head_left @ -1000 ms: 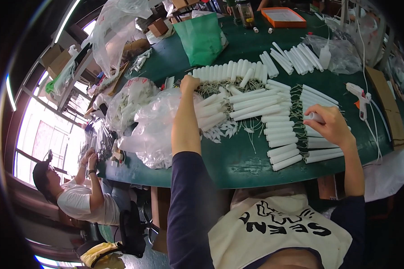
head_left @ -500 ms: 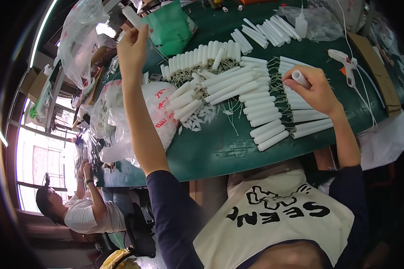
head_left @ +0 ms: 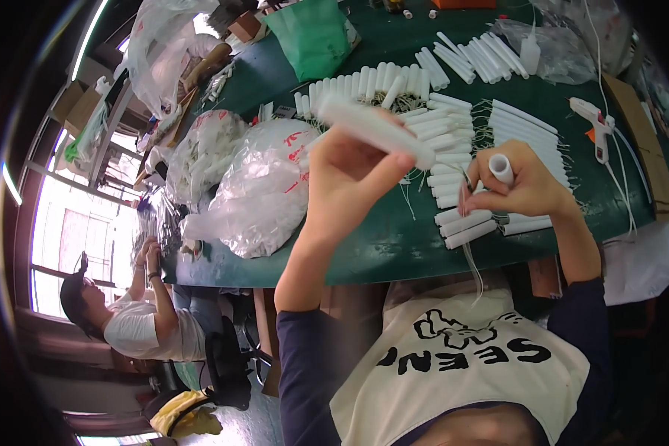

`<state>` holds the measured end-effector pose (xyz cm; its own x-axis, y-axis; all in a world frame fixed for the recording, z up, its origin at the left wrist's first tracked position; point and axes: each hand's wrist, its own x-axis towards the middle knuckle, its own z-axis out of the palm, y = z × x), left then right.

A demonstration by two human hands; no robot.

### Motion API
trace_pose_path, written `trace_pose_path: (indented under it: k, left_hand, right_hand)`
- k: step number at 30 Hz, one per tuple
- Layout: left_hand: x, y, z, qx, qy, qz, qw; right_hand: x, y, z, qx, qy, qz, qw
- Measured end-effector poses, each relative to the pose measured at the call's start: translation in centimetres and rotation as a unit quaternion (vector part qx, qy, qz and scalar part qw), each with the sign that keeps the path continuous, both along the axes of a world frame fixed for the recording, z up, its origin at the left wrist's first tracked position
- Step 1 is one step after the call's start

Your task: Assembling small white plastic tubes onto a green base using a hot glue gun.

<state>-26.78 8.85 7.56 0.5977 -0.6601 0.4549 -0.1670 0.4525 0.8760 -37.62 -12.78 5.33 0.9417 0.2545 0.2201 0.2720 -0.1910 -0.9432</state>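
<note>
My left hand (head_left: 346, 175) is closed on a white tube (head_left: 375, 132), blurred by motion and tilted above the table. Lower and to the right, my right hand (head_left: 524, 178) grips a second white tube (head_left: 501, 169), its open end facing up. Thin pale wires (head_left: 471, 256) hang from the right hand's fingertips over the table's near edge. Beneath and between the hands lie rows of similar white tubes (head_left: 468, 232) with thin wires at their ends. Part of these rows is hidden by my hands.
Plastic bags (head_left: 264, 201) with pale contents lie left on the green table (head_left: 372, 256). A green bag (head_left: 312, 37) stands at the back. To the right are a glue gun (head_left: 593, 123) with its cord and a cardboard strip (head_left: 638, 141). Another person (head_left: 145, 312) sits at far left.
My left hand has come from the far left toward the right hand, bringing its tube. My right hand is slightly lower in view, and wires now hang from its fingers.
</note>
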Motion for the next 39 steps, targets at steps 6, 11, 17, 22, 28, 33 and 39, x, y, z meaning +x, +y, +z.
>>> trace_pose_path:
  k: [6,11,17,22,28,33,39]
  left_hand:
    - [0.7,5.0,-6.4,0.118,0.088,0.067,0.987]
    - [1.0,8.4,-9.8,0.181,0.081,-0.005,0.980]
    - [0.7,9.7,-11.1,0.347,-0.121,0.189,0.910]
    - [1.4,10.4,-11.2,0.419,-0.250,0.225,0.843]
    - [-0.3,5.2,-9.5,0.308,-0.339,0.179,0.871]
    - [-2.6,0.1,-9.2,0.237,-0.378,0.087,0.891]
    - [-2.8,-0.7,-9.7,0.242,-0.310,0.138,0.909]
  right_hand:
    - [-0.1,-0.2,-0.8,0.123,0.021,0.024,0.992]
    - [0.3,1.7,-1.7,0.225,0.205,0.002,0.953]
    - [0.4,1.5,-2.8,0.126,0.217,-0.001,0.968]
    - [0.0,1.0,-3.5,0.000,0.189,0.006,0.982]
    - [-0.7,1.0,-4.2,-0.027,0.160,-0.010,0.987]
    - [-1.2,1.1,-3.1,-0.106,0.067,-0.024,0.992]
    - [-2.2,-0.2,-2.7,-0.096,0.063,-0.161,0.980]
